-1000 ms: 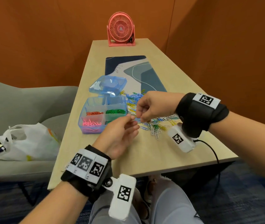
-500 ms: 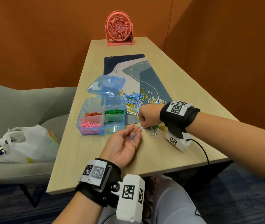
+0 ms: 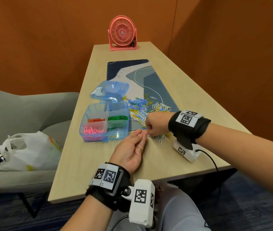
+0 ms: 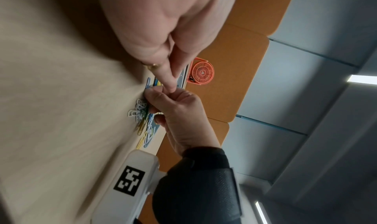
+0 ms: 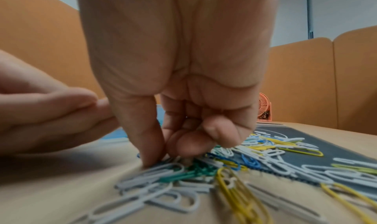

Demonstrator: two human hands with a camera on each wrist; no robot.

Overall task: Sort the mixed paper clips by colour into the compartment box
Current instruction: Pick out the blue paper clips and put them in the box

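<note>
Half a second ago our left hand (image 3: 129, 147) lay palm-up with one blue clip on it. Now that hand has slid toward 1 o'clock until its fingertips touch our right hand (image 3: 156, 125), and we can no longer make out that clip. A second ago both hands were lifted and meeting above the heap. Now the right hand is down at the near edge of the heap of loose coloured wire paper clips (image 3: 140, 107). We judge this a gather-in-the-palm routine, with one more pick under way and nothing new dropped in the box.

The left fingers lie straight and close together, holding nothing that we can see. The right thumb and forefinger (image 5: 151, 155) are pinched narrow, tips in the heap among white and green clips (image 5: 189, 172); which clip they have we cannot tell.

The count:
- One translucent blue plastic compartment box (image 3: 82, 127), at 10 o'clock from the left hand, its one lid (image 3: 110, 90) open.
- Three compartments filled: orange, green, pink.
- One near-right compartment looks bare; the far ones are unclear.
- The loose clips are too many to count: blue, yellow and white, with a few green.
- One patterned blue desk mat (image 3: 157, 80).
- One pink desk fan (image 3: 122, 33), at 12 o'clock.
</note>
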